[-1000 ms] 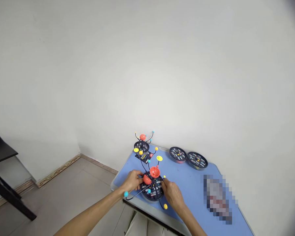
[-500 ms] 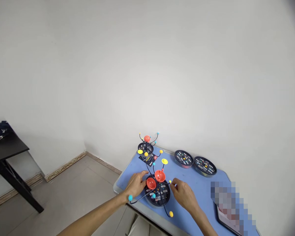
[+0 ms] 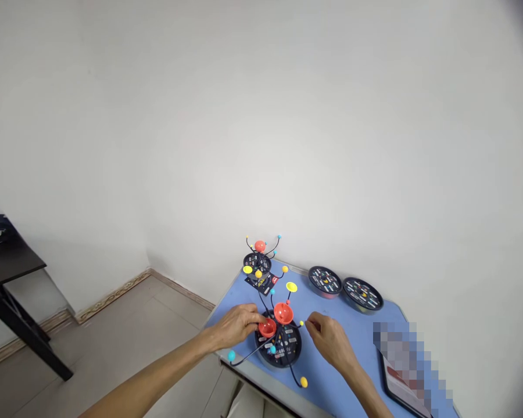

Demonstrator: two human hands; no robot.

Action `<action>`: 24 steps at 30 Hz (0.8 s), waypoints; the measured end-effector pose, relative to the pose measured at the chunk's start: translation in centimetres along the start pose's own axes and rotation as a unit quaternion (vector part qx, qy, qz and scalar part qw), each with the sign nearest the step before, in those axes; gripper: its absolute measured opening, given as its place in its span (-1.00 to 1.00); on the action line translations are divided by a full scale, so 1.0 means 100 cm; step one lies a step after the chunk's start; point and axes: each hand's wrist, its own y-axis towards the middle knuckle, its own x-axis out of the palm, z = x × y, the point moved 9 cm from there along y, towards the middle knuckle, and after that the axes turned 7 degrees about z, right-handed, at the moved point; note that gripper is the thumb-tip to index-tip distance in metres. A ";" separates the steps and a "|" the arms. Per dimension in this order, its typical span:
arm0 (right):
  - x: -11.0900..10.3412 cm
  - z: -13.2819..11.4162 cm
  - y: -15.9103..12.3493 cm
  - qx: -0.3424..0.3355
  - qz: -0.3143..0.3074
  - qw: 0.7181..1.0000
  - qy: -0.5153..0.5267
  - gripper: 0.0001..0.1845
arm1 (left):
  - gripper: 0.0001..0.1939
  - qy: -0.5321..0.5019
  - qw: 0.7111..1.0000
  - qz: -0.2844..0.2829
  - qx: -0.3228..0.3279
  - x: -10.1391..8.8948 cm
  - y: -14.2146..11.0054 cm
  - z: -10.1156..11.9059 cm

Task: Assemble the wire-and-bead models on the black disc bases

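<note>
A solar-system model stands near the table's front edge: a round black base (image 3: 290, 347) with curved black arms tipped by coloured balls. One red half-shell (image 3: 283, 313) sits at its centre, open side up. My left hand (image 3: 239, 324) reaches in from the left, closed on the rim of a second red half-shell (image 3: 267, 328) over the base. My right hand (image 3: 330, 339) is to the right of the base, fingertips pressed together near a small yellow ball (image 3: 301, 323). Whether that hand holds something small, I cannot make out.
Behind stands another model with a red ball (image 3: 260, 246), beside a dark printed card (image 3: 265, 284). Two round black-topped discs (image 3: 325, 281) lie along the back of the blue table (image 3: 314, 310). A tablet-like device (image 3: 401, 386), partly blurred, lies at right. A black table (image 3: 13, 255) stands far left.
My left hand's fingers have drawn back and closed on the second red half-shell, which has shifted slightly. My right hand has moved slightly right, away from the small yellow ball.
</note>
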 end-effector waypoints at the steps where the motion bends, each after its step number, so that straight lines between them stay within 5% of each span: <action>1: 0.000 -0.001 0.000 -0.002 0.001 1.000 0.002 -0.69 | -0.69 0.005 1.000 -0.003 0.011 0.000 0.000 0.001; 7: -0.012 -0.002 0.001 -0.009 0.022 1.000 0.018 -0.69 | -0.73 -0.099 0.994 -0.005 0.052 -0.007 -0.001 0.002; 12: -0.057 -0.022 -0.005 -0.039 0.106 0.992 0.050 -0.73 | -0.64 -0.176 0.983 0.054 0.015 -0.042 -0.003 0.003; 14: -0.075 -0.052 -0.009 -0.119 0.137 0.981 0.072 -0.62 | -0.64 -0.290 0.950 0.098 -0.053 -0.057 0.001 0.007; 17: -0.075 -0.102 -0.014 -0.247 0.068 0.960 0.115 -0.47 | -0.66 -0.419 0.897 0.076 -0.121 -0.056 0.014 0.033; 21: -0.066 -0.119 -0.006 -0.250 -0.006 0.948 0.197 -0.60 | -0.67 -0.544 0.820 0.065 -0.163 -0.047 0.034 0.061; 24: -0.064 -0.111 -0.001 -0.233 -0.051 0.938 0.250 -0.55 | -0.66 -0.577 0.795 0.045 -0.180 -0.039 0.040 0.067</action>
